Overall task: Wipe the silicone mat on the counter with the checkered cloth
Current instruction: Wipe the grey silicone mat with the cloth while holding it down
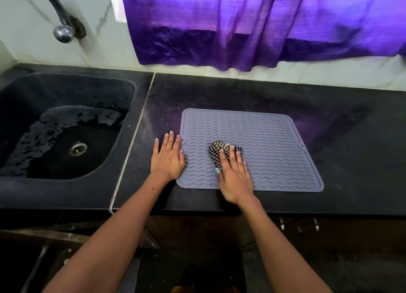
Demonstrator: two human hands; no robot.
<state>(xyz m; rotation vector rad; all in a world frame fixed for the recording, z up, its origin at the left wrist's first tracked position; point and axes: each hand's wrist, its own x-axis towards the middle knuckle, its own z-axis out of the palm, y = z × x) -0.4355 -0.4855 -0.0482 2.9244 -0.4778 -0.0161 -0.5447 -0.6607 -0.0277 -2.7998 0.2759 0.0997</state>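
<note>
A grey silicone mat with wavy ridges lies flat on the black counter. A bunched black-and-white checkered cloth rests on the mat's left-centre part. My right hand presses down on the cloth with fingers spread over it, covering its near half. My left hand lies flat, fingers apart, on the counter at the mat's left edge, with its thumb side overlapping the mat's border.
A black sink with a wet basin and a metal drain sits to the left. A chrome tap is mounted on the wall above it. A purple curtain hangs behind the counter. The counter's front edge runs just below my wrists.
</note>
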